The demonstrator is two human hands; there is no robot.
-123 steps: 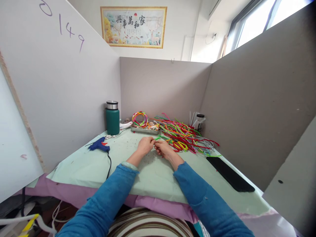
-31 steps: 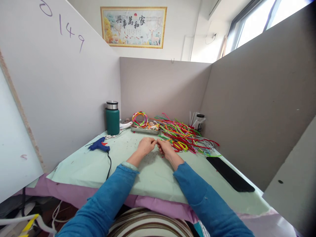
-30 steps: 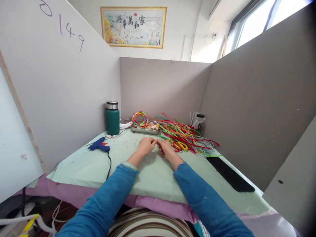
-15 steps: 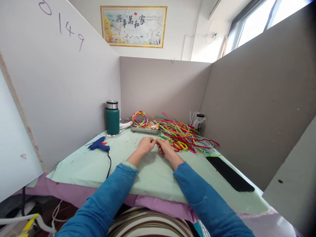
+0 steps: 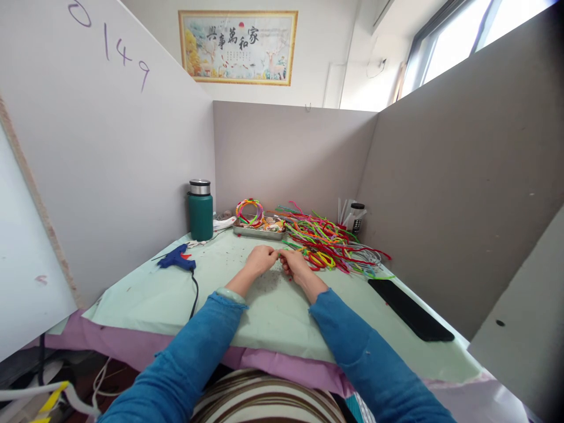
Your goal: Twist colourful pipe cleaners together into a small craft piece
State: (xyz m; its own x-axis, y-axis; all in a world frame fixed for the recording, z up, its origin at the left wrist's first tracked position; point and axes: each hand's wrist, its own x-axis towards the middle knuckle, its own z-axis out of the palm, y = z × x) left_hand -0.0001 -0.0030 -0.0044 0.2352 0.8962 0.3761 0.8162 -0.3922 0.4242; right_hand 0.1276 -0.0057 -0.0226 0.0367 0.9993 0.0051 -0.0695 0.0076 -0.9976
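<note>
My left hand and my right hand meet fingertip to fingertip over the pale green mat. Both are closed in a pinch on a small green pipe cleaner piece held between them; most of it is hidden by the fingers. A heap of coloured pipe cleaners lies just beyond my right hand.
A blue glue gun with a black cord lies to the left. A green flask stands at the back left, beside a metal tray with coloured rings. A black phone lies at the right. Partition walls enclose the table.
Both hands stay pinched together at the same spot; the right hand has shifted very slightly, and the green piece shows less than it did four seconds ago.
</note>
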